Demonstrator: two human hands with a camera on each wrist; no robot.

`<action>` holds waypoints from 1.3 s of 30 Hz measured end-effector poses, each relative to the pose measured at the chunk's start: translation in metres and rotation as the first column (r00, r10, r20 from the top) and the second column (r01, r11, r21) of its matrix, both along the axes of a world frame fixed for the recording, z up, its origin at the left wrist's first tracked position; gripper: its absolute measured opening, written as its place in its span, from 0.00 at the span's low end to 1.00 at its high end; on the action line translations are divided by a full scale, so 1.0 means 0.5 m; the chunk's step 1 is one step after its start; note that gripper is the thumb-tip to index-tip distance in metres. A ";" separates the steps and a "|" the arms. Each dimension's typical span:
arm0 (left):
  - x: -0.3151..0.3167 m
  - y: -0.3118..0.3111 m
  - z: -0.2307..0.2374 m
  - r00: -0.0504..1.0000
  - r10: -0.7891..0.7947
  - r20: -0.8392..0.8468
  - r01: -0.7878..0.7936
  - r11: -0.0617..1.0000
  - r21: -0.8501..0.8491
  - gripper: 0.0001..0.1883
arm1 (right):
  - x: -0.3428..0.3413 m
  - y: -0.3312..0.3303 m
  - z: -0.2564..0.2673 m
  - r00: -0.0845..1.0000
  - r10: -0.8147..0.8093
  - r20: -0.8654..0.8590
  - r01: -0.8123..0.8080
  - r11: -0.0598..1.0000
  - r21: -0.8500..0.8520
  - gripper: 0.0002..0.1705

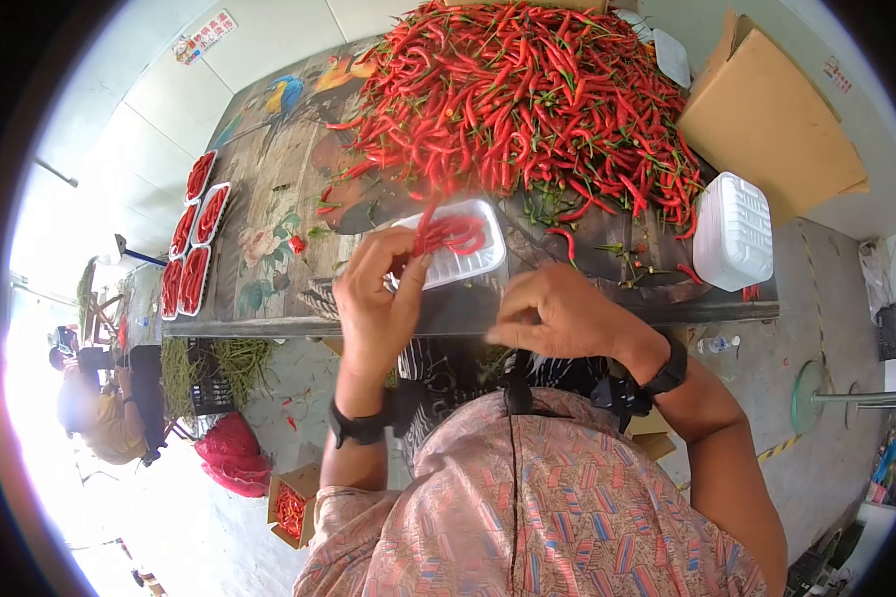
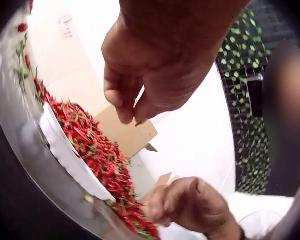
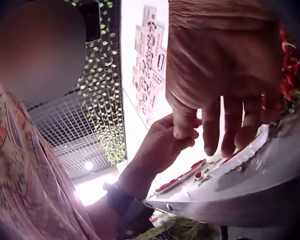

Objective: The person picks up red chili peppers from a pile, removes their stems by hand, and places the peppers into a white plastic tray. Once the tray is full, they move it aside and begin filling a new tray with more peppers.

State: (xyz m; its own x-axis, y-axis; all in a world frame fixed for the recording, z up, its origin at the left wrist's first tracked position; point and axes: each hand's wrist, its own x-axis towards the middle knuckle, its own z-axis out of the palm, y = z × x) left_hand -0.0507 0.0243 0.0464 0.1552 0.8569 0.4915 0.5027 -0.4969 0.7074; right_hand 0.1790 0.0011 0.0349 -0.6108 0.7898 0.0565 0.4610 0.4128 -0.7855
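My left hand point(image 1: 378, 284) pinches a few red chillies point(image 1: 430, 237) by thumb and fingers over the near left part of a white plastic tray point(image 1: 489, 244). In the left wrist view a small red tip point(image 2: 138, 122) pokes out between that hand's fingertips; the rest is hidden. To the right of the tray hovers my right hand point(image 1: 558, 313), near the table's front edge. Its fingers hang loosely down with nothing in them, as the right wrist view of the right hand point(image 3: 225, 65) shows. Beyond the tray spreads a big heap of red chillies point(image 1: 528, 99) with green stems.
Several chilli-filled trays point(image 1: 212, 214) stand along the table's left edge. A stack of white trays point(image 1: 745, 234) is at the right, before a cardboard box point(image 1: 767, 119). Stem bits and loose chillies point(image 1: 564, 242) lie around the tray. A person point(image 1: 110, 408) is at far left.
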 end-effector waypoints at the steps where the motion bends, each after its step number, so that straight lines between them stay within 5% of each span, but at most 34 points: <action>1: -0.013 0.009 -0.004 1.000 0.003 0.000 -0.003 1.000 -0.001 0.05 | -0.002 0.002 0.005 0.996 -0.073 -0.046 0.078 0.990 0.118 0.04; 3: -0.034 0.027 -0.019 0.973 -0.038 -0.228 0.060 0.994 0.086 0.07 | -0.005 0.013 0.007 0.986 -0.136 -0.102 0.156 0.961 0.228 0.05; 5: -0.042 0.035 -0.024 0.960 -0.062 -0.272 0.091 0.991 0.094 0.08 | -0.007 0.035 0.006 0.954 -0.264 -0.140 0.299 0.850 0.434 0.06; 8: -0.052 0.046 -0.038 0.932 -0.084 -0.354 0.123 0.988 0.090 0.10 | -0.015 0.061 -0.007 0.960 -0.248 -0.127 0.278 0.817 0.506 0.09; 30: -0.069 0.059 -0.048 0.885 -0.171 -0.433 0.161 0.985 -0.060 0.17 | -0.065 0.124 -0.070 0.971 -0.237 -0.021 0.217 0.847 0.485 0.08; 39: -0.071 0.063 -0.049 0.892 -0.153 -0.425 0.143 0.988 -0.054 0.12 | -0.066 0.131 -0.073 0.967 -0.253 -0.004 0.223 0.842 0.491 0.08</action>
